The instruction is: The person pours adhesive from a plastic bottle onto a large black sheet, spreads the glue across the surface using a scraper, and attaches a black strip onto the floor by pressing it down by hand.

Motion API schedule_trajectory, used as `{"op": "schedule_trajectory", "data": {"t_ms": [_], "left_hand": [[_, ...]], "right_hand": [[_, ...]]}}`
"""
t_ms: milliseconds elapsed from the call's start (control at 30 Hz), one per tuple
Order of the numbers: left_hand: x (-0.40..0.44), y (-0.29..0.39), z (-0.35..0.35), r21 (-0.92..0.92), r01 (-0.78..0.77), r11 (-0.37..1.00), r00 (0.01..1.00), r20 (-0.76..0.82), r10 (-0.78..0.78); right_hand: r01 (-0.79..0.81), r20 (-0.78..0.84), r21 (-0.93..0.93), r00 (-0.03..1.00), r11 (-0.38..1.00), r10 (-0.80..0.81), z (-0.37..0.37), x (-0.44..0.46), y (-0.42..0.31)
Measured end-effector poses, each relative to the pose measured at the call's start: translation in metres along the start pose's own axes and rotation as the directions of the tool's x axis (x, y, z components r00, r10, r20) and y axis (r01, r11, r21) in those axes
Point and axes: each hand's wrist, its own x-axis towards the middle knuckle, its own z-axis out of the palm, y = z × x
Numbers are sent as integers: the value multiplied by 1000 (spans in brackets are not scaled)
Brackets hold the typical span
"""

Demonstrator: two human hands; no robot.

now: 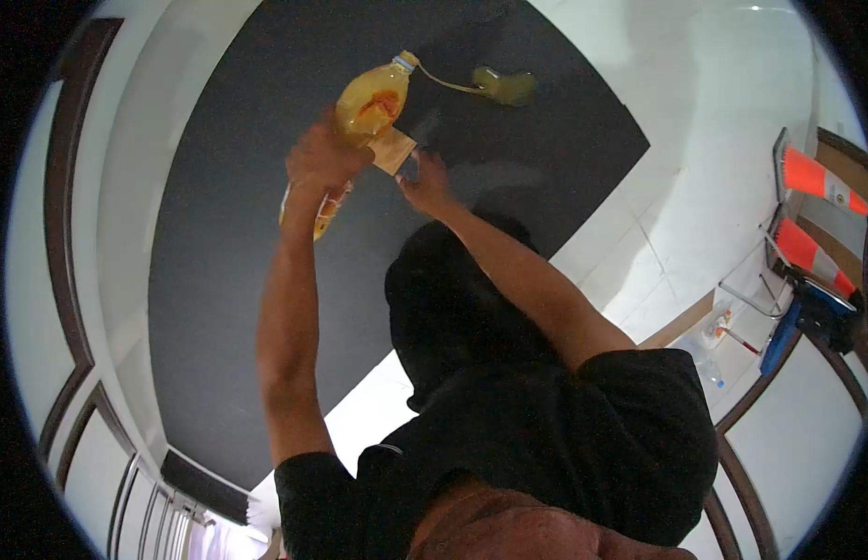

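Head camera view showed the person's left hand (326,159) wrapped around a clear plastic bottle filled with yellow liquid (370,93), gripping it about the middle. The bottle was tilted over a dark grey flat mat (228,280), its neck pointing up and to the right of the view and its base toward the person. An orange-red patch (383,101) marked its upper part, and a pale ring (403,63) circled the neck. From the mouth, a thin yellow stream (448,84) ran to a shiny yellow puddle (507,86) on the mat.

Just beside the bottle was a small, flat, light brown square piece (393,151). The right hand (426,185) was at its near right corner with fingers curved; whether it grasped the piece could not be told. White floor tiles (639,252) bordered the mat, and two orange-and-white cones (812,252) lay on their sides well apart, at the far right.
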Motion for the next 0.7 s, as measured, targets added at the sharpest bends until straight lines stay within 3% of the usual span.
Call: {"op": "schedule_trajectory", "data": {"t_ms": [33, 167, 233, 367, 433, 467, 533, 567, 600, 667, 700], "left_hand": [[-1, -4, -8, 11, 17, 1000, 999, -29, -17], [6, -25, -21, 13, 19, 1000, 998, -68, -18], [6, -31, -23, 40, -23, 999, 993, -118, 28], [16, -45, -15, 22, -82, 996, 981, -173, 85], [18, -44, -16, 31, -58, 998, 988, -141, 62], [18, -43, -16, 39, -32, 999, 993, -108, 36], [20, -43, -16, 49, -29, 998, 993, -113, 35], [20, -43, -16, 60, -20, 998, 993, -113, 27], [22, -46, -14, 55, -18, 998, 993, -116, 24], [26, -55, -8, 64, -37, 997, 990, -137, 45], [26, -60, -7, 58, -37, 998, 989, -138, 44]], "right_hand": [[55, -215, -302, 969, 952, -125, 4, 11, -7], [5, -300, -382, 945, 924, -129, 12, 45, -35], [-111, -344, -411, 938, 905, -41, 17, 52, -45], [-118, -306, -411, 952, 904, -15, 19, 49, -52], [-199, -197, -313, 970, 929, 142, 17, 55, -48], [-201, -199, -314, 969, 928, 143, 18, 52, -44], [-16, -51, 110, 998, 994, 21, 30, 51, -17], [87, 83, 111, 992, 990, -96, 28, 45, -4], [88, 85, 105, 992, 990, -98, 15, 28, 1], [-92, 257, 463, 966, 882, -34, -22, -17, -1], [-92, 257, 458, 966, 884, -32, -38, -33, 1]]}}
